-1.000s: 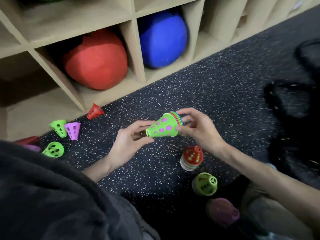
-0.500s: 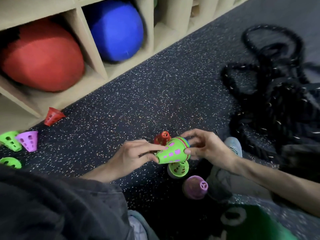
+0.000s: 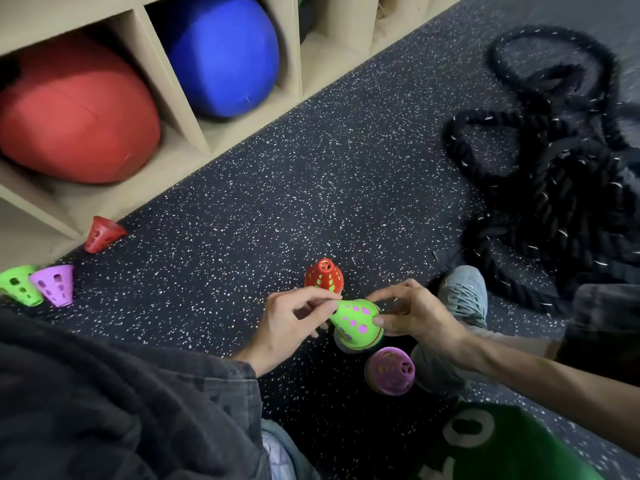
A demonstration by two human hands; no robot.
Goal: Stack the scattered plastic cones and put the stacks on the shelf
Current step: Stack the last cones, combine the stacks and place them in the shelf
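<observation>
Green-topped stack [image 3: 356, 320] pinched between my left hand [image 3: 291, 323] and right hand [image 3: 415, 317]; loose cones [image 3: 52, 285] left of them remain, shelf [image 3: 180, 98] awaits.

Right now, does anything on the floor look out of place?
Yes. A red cone, a green cone and a purple cone lie tipped over, unstacked, by the shelf.

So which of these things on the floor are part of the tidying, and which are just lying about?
Part of the job:
- green plastic cone stack, held by left hand and right hand
- red-topped cone stack
- purple-topped cone stack
- loose red, purple and green cones
- wooden shelf

Just lying about:
- black rope
- red ball, blue ball
</observation>
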